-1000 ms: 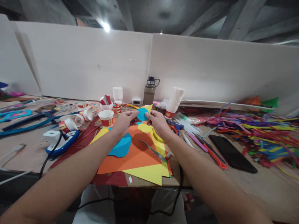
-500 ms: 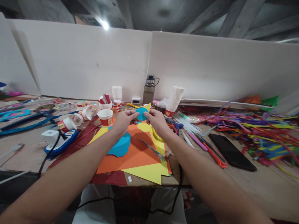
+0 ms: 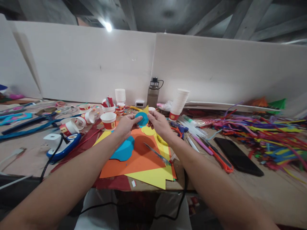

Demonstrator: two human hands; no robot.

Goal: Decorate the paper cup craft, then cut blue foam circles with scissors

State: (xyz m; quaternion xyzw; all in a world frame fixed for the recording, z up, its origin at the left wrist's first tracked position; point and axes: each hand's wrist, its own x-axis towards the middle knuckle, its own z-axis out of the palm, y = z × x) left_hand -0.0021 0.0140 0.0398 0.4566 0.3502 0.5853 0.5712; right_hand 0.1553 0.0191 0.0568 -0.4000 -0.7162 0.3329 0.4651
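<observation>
A round blue paper disc (image 3: 141,119) is held up above the work surface, with a yellow pointed paper piece (image 3: 145,110) showing behind its upper edge. My left hand (image 3: 129,126) pinches the disc's left side between thumb and fingers. On its right edge are the closed fingertips of my right hand (image 3: 157,122); whether they also grip the yellow piece is hidden. Beneath lie orange paper (image 3: 136,164), a blue paper offcut (image 3: 124,150), a yellow paper circle (image 3: 148,131) and a slim pointed tool (image 3: 157,154), perhaps a craft knife.
Paper cups (image 3: 108,120) and a bottle (image 3: 153,92) stand behind my hands, with a tall cup stack (image 3: 179,103) to their right. Right are scissors (image 3: 222,159), a black phone (image 3: 238,156) and many coloured pipe cleaners (image 3: 271,134). A blue-and-white power strip (image 3: 64,148) lies left.
The blue disc and the yellow point have shifted slightly left. My right fingers have slid to the disc's edge, leaving more of its face showing.
</observation>
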